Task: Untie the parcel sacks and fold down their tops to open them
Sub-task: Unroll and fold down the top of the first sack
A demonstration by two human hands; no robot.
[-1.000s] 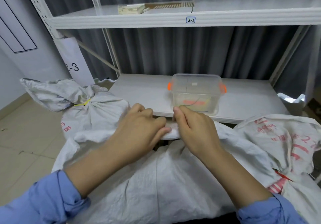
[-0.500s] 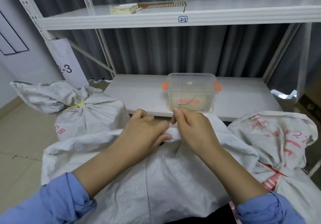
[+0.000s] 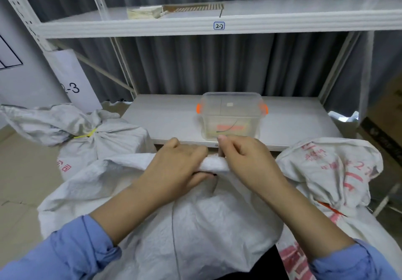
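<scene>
The middle sack [image 3: 195,225] is rolled at its top; the left sack [image 3: 104,140] is tied in yellow, the right sack [image 3: 326,171] in red.

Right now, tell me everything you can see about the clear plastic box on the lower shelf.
The clear plastic box is a rounded rectangular tub of translucent plastic. Its lid seems to be on, and there is an orange latch at each end. It stands upright near the front edge of the white lower shelf. Inside lie something flat and pinkish-orange and a thin, dark, curved strand. The thumb of the right hand overlaps its lower front edge in this view; whether they touch cannot be told.
</scene>
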